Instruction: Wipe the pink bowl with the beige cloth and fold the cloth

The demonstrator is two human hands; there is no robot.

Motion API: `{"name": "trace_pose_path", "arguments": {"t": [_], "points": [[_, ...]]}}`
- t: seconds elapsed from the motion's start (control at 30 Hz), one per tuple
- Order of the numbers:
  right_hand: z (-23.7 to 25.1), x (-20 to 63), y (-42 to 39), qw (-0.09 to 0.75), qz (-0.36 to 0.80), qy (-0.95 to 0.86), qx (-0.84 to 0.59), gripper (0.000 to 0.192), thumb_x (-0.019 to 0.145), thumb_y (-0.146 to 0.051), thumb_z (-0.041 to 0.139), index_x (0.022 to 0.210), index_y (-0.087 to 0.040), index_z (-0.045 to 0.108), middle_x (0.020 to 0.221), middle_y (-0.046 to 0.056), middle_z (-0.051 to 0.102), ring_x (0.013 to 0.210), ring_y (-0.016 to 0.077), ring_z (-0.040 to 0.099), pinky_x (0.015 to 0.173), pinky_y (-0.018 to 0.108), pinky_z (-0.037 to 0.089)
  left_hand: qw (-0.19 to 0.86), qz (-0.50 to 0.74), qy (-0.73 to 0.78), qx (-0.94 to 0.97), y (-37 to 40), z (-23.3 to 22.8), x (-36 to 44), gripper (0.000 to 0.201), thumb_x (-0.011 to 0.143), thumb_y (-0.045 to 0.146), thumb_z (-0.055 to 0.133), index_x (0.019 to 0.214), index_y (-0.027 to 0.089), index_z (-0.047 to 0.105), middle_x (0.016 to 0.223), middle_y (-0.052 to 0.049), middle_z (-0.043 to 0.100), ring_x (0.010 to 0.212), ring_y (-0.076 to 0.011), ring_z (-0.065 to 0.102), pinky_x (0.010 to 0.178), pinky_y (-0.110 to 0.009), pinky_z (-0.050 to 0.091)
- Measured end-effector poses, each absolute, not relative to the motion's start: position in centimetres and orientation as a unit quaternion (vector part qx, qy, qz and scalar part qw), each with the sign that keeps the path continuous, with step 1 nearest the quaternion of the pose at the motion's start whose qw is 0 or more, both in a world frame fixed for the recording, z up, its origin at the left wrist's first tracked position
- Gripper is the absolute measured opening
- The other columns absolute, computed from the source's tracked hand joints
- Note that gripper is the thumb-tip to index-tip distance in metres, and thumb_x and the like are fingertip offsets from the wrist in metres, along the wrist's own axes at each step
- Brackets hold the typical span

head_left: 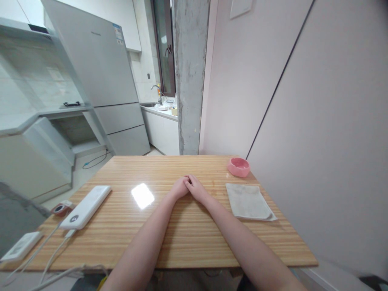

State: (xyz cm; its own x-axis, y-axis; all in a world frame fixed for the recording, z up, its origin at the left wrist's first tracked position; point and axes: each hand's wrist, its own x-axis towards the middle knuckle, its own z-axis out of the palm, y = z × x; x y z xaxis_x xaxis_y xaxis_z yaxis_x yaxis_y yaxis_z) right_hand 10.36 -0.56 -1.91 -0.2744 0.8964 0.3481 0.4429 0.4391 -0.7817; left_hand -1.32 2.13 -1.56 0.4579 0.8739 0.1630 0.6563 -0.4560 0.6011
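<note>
My left hand (181, 187) and my right hand (196, 188) rest together on the wooden table (194, 246), a little beyond its middle. Their fingers are closed and meet at the tips of my outstretched forearms, the right hand's fingers lying against the left hand. No object shows in or between them, though part of the fingers is hidden. To the right of my right hand lies a folded grey cloth (249, 202), apart from it. Beyond the cloth stands a pink ashtray (239, 167) near the table's far right corner.
At the table's left are a white power bank (86, 208) with a cable, a small reddish device (59, 209) and a white power strip (22, 245). A pink wall (303, 133) borders the right side. A fridge (93, 64) and sink counter (160, 125) stand behind.
</note>
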Motion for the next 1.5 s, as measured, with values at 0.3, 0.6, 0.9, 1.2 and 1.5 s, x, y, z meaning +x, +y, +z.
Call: {"name": "trace_pose_path", "arguments": {"t": [0.3, 0.6, 0.9, 1.2, 1.5], "points": [[2.9, 20.9, 0.1, 0.369, -0.078, -0.557, -0.74, 0.055, 0.086, -0.035, 0.05, 0.137, -0.016, 0.04, 0.153, 0.017, 0.017, 0.142, 0.0367, 0.007, 0.109, 0.059, 0.015, 0.209, 0.222, 0.459, 0.834, 1.5, -0.1, -1.5, 0.025, 0.084, 0.031, 0.045, 0.078, 0.017, 0.065, 0.079, -0.005, 0.067, 0.074, -0.0171, 0.058, 0.068, -0.027, 0.043], [-0.5, 27.2, 1.8, 0.369, -0.011, -0.484, -0.793, 0.029, 0.079, -0.03, 0.059, 0.098, -0.008, 0.062, 0.131, 0.026, 0.043, 0.128, 0.0359, 0.036, 0.106, 0.049, 0.028, 0.228, 0.237, 0.455, 0.828, 1.3, -0.1, -1.4, 0.022, 0.083, 0.026, 0.046, 0.075, 0.016, 0.062, 0.074, -0.004, 0.064, 0.071, -0.0158, 0.056, 0.067, -0.027, 0.043], [0.0, 17.2, 1.3, 0.452, 0.153, -0.707, -0.522, 0.017, 0.073, -0.022, 0.061, 0.088, -0.019, 0.057, 0.123, 0.01, 0.048, 0.122, 0.0226, 0.044, 0.107, 0.039, 0.033, 0.082, 0.355, 0.404, 0.839, 1.6, 1.1, -2.6, 0.072, 0.073, 0.027, 0.068, 0.138, 0.021, 0.037, 0.15, -0.014, 0.025, 0.139, -0.0295, 0.025, 0.109, -0.047, 0.034], [0.2, 14.7, -0.2, 0.46, 0.151, -0.747, -0.455, 0.048, 0.077, -0.033, 0.063, 0.122, -0.023, 0.048, 0.146, 0.01, 0.034, 0.139, 0.0243, 0.025, 0.114, 0.046, 0.023, 0.009, 0.346, 0.425, 0.836, 2.4, 2.4, -5.6, 0.025, 0.072, 0.032, 0.07, 0.088, 0.019, 0.055, 0.105, -0.009, 0.058, 0.121, -0.0259, 0.046, 0.111, -0.045, 0.032], [1.1, 20.2, 0.9, 0.3, 0.022, -0.633, -0.714, 0.019, 0.08, -0.022, 0.054, 0.094, -0.015, 0.065, 0.109, 0.015, 0.06, 0.109, 0.0255, 0.055, 0.096, 0.037, 0.042, -0.114, 0.43, 0.757, 0.479, 2.1, 2.1, -12.9, 0.026, 0.075, 0.03, 0.061, 0.097, 0.016, 0.06, 0.124, -0.014, 0.044, 0.129, -0.0341, 0.025, 0.107, -0.052, 0.027]]}}
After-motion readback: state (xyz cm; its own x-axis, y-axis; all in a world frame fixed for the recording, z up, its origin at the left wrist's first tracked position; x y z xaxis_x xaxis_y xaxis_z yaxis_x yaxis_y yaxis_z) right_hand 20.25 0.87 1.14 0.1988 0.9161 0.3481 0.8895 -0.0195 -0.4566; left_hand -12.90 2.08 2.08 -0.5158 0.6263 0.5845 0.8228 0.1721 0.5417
